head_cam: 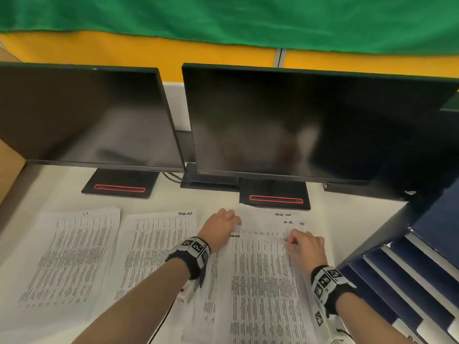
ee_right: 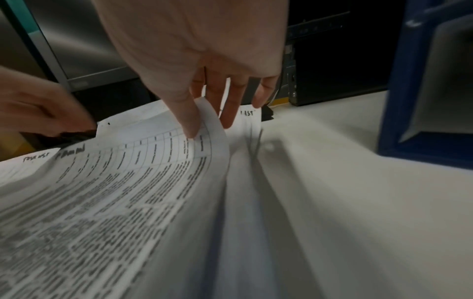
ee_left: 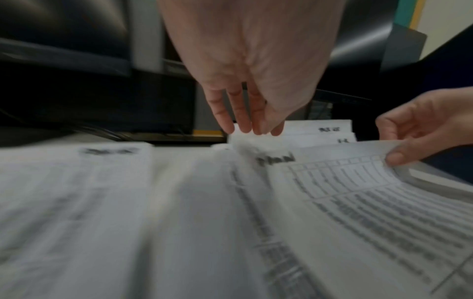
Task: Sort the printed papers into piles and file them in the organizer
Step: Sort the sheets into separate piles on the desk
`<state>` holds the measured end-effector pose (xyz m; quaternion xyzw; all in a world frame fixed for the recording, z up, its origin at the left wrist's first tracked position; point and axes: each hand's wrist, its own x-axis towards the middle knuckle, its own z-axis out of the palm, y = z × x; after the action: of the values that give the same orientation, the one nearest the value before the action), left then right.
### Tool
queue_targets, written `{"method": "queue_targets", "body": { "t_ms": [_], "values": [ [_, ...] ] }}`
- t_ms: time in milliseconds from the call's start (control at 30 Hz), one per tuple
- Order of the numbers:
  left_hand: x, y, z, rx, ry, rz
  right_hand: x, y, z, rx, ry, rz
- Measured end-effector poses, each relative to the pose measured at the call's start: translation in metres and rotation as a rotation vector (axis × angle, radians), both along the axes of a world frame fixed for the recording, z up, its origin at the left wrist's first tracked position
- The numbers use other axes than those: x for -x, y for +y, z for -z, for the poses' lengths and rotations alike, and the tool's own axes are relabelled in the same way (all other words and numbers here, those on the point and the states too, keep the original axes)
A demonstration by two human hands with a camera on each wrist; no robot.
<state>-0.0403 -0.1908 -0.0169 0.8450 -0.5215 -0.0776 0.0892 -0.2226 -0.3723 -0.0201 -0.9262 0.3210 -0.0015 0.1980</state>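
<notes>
Three piles of printed papers lie on the white desk (head_cam: pixel 330 234): a left pile (head_cam: pixel 72 256), a middle pile (head_cam: pixel 154 249) and a right pile (head_cam: pixel 270 219). My right hand (head_cam: pixel 290 240) (ee_right: pixel 207 125) pinches the upper right corner of the right pile's top sheet (head_cam: pixel 260 281) (ee_right: pixel 115 182) (ee_left: pixel 358 192), thumb on top and fingers beneath, and the corner curls up. My left hand (head_cam: pixel 234 219) (ee_left: pixel 253 129) has straight fingers, and their tips touch that pile's upper left part. The blue organizer (head_cam: pixel 397 269) (ee_right: pixel 399 101) stands at the right.
Two dark monitors (head_cam: pixel 87 115) (head_cam: pixel 310 125) stand behind the papers. The right pile's far edge reaches the right monitor's base (head_cam: pixel 275 194). A brown board (head_cam: pixel 10 165) borders the desk on the left. Several white sheets show in the organizer's slots.
</notes>
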Motion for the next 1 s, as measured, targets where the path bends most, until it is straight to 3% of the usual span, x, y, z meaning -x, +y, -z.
{"method": "queue_targets", "body": {
  "t_ms": [167, 333, 600, 667, 733, 800, 867, 1000],
  "values": [
    [-0.001, -0.036, 0.008, -0.142, 0.036, -0.061, 0.007, -0.002, -0.006, -0.086, -0.109, 0.054],
    [-0.008, -0.041, 0.004, -0.031, 0.066, -0.038, 0.001, -0.009, -0.009, -0.083, -0.140, 0.103],
    [0.008, -0.019, 0.001, 0.098, 0.108, 0.157, 0.005, -0.003, -0.018, -0.062, -0.134, 0.008],
    [0.006, -0.020, 0.001, 0.152, 0.093, 0.103, 0.011, 0.000, -0.020, -0.035, -0.146, -0.031],
    [-0.003, -0.025, -0.002, 0.198, 0.101, -0.068, 0.017, 0.001, -0.019, -0.035, -0.143, -0.071],
    [-0.015, -0.031, -0.004, 0.147, 0.090, -0.169, 0.022, 0.003, -0.019, -0.043, -0.150, -0.097],
    [-0.023, -0.034, -0.006, 0.094, 0.060, -0.163, 0.026, 0.005, -0.019, -0.046, -0.158, -0.130],
    [-0.034, -0.026, -0.007, 0.159, 0.030, -0.168, 0.037, 0.007, -0.013, -0.094, -0.147, -0.131]
  ]
}}
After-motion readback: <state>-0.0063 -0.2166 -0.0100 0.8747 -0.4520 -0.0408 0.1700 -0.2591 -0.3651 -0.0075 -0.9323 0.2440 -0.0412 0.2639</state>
